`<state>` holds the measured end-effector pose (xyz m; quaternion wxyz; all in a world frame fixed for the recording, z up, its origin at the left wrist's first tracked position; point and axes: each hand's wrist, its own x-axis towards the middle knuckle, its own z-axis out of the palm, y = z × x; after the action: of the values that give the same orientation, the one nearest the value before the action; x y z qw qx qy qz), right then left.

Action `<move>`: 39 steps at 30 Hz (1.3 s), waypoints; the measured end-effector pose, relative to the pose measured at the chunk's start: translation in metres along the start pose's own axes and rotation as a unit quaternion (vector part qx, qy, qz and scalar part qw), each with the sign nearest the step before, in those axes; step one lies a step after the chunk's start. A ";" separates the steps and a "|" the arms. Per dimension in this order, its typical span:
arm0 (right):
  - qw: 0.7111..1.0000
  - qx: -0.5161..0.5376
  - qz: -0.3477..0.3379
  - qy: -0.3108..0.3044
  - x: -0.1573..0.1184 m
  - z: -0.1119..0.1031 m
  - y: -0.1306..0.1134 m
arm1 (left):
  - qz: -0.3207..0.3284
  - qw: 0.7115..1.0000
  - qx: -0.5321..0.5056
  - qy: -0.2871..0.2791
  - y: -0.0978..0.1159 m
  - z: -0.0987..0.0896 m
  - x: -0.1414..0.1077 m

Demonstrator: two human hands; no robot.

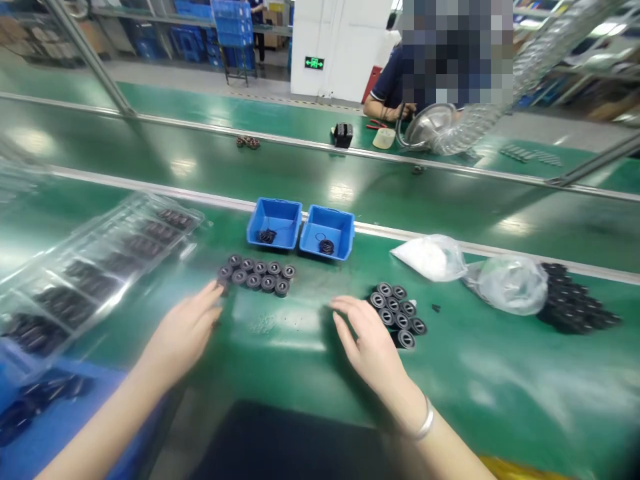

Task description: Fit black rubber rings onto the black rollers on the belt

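Observation:
My left hand (186, 328) is stretched over the green table, its fingertips at the lower left end of a group of short black round parts (254, 283). Whether it touches the nearest part is blurred. To the right, my right hand (367, 340) is open, fingers extended and thumb apart, with nothing in it. Just beside it stands a cluster of black cylinders (401, 321) with slotted tops, partly hidden by the hand. Beyond both hands sit two blue bins, a left one (255, 227) and a right one (347, 243), each holding thin black rings.
A clear compartment tray (123, 287) of dark parts lies at left, above a blue container (95, 400). At right are a white-filled bag (433, 257), another plastic bag (515, 283) and stacked black parts (575, 303). A co-worker (390, 87) sits across the metal rail.

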<state>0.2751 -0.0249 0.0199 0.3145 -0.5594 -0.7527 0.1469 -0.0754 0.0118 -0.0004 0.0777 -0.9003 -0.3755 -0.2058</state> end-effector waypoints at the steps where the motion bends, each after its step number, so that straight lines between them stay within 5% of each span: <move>1: 0.997 -0.076 -0.001 0.030 0.000 -0.005 0.005 | -0.016 1.000 -0.009 0.003 0.004 -0.001 0.000; 4: 0.962 -0.257 0.045 0.077 0.001 -0.016 0.021 | -0.087 0.994 -0.067 0.001 0.018 -0.005 0.003; 7: 0.937 -0.332 0.077 0.074 0.001 -0.017 0.031 | -0.154 0.973 -0.174 -0.019 0.038 -0.006 0.012; 16: 0.916 -0.387 0.079 0.074 -0.009 -0.010 0.028 | -0.328 0.825 -0.450 -0.096 0.090 0.013 0.048; 21: 0.938 -0.342 0.022 0.054 -0.010 -0.001 0.026 | -0.371 0.772 -0.506 -0.106 0.100 0.020 0.053; 29: 0.993 -0.101 -0.062 -0.017 -0.012 0.027 0.015 | -0.404 0.701 -0.581 -0.090 0.106 0.024 0.054; 34: 0.995 0.000 -0.080 -0.064 -0.004 0.028 -0.004 | -0.378 0.734 -0.560 -0.074 0.108 0.024 0.051; 39: 0.990 0.003 -0.107 -0.090 0.015 0.023 -0.023 | -0.295 0.890 -0.348 0.032 0.087 0.012 0.042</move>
<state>0.2407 -0.0154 0.0206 0.2611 -0.4593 -0.8329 0.1648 0.0164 -0.0186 0.0081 -0.2924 -0.7106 -0.5254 -0.3654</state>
